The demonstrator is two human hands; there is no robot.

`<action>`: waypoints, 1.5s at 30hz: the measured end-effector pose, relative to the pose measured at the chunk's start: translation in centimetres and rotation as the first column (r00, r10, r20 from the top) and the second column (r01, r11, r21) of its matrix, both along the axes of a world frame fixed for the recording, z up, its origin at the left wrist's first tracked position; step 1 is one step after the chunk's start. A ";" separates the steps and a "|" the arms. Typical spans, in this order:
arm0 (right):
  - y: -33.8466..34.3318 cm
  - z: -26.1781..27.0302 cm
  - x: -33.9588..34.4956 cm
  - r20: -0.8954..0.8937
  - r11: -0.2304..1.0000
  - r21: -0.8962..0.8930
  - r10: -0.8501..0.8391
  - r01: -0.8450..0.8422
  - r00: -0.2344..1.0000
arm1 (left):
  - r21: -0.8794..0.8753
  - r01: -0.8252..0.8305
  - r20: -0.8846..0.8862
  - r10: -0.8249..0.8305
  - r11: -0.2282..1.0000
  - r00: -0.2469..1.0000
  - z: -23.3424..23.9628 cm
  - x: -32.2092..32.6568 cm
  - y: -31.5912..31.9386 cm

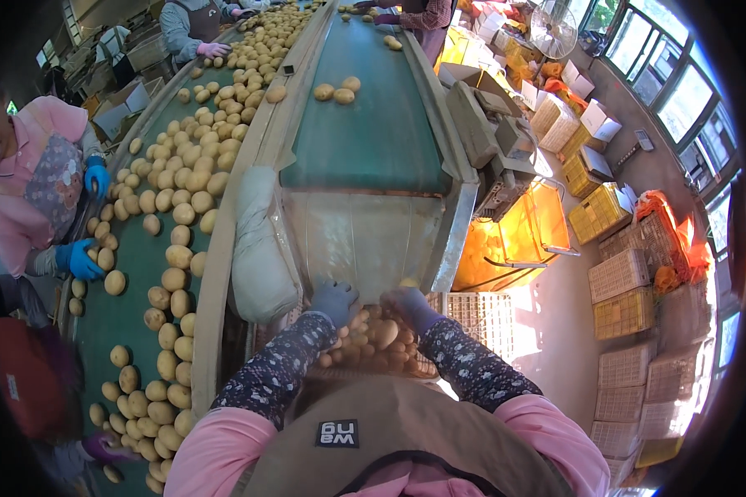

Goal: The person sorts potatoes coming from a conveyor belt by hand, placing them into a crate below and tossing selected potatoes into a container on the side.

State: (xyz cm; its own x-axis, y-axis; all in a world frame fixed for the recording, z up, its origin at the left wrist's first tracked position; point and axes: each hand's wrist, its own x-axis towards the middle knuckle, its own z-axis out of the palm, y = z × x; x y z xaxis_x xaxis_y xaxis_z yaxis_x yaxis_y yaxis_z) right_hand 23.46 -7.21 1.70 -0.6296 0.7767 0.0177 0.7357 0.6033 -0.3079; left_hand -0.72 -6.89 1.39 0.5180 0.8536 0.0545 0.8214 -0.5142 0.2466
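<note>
My left hand [334, 302], in a grey-blue glove, lies at the lower left end of a metal chute [367, 233], above a crate full of potatoes [373, 341]. Whether it grips anything is hidden by the back of the glove. My right hand [412, 305], gloved too and slightly blurred, is at the chute's lower right end, its fingers over the same crate. A yellowish potato [409, 282] shows just beyond its knuckles; whether the hand holds it is unclear. Beyond the chute, three potatoes [343, 95] lie together on a green conveyor belt [367, 149].
A wrapped bundle [261, 248] lines the chute's left side. Left of it runs a second belt [124, 310] loaded with potatoes, where co-workers' gloved hands reach in. A plastic crate [482, 317] stands right of my right hand; more stacked crates [621, 304] stand farther right.
</note>
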 end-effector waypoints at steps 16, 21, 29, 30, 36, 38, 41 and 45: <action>1.0 1.0 -4.1 -0.324 0.281 -0.941 -0.905 -0.187 0.274 | -0.044 -0.122 0.215 0.129 0.992 0.968 1.2 -1.5 1.0; 3.3 -6.5 -0.5 -0.584 0.952 -0.298 -0.237 0.066 0.776 | -0.508 -0.121 0.530 0.420 0.853 0.737 0.9 -1.0 1.8; 2.8 -1.0 -3.9 -0.241 0.204 -0.967 -0.927 -0.152 0.288 | -0.482 -0.158 0.655 0.474 0.862 0.588 -3.8 -1.5 3.2; 3.7 -5.0 -2.5 -0.721 0.780 -0.614 -0.491 -0.123 0.489 | -0.407 -0.170 0.698 0.425 0.898 0.576 -3.7 -1.0 3.5; 3.5 -7.2 -1.7 -0.588 0.589 -0.776 -0.544 -0.226 0.599 | -0.337 -0.204 0.697 0.390 0.919 0.602 -1.9 -0.3 3.3; 2.7 -5.1 -3.6 -0.561 0.640 -0.761 -0.563 -0.109 0.607 | -0.403 -0.215 0.686 0.450 0.889 0.572 -2.5 -0.3 3.5; 3.8 -0.3 -5.6 -0.341 0.323 -0.934 -0.670 -0.154 0.660 | -0.463 -0.275 0.657 0.535 0.842 0.531 -2.7 0.3 3.7; 5.1 -12.0 -1.6 -0.509 0.964 0.185 0.260 -0.191 0.821 | -0.587 -0.232 0.675 0.628 0.775 0.388 0.1 2.0 5.7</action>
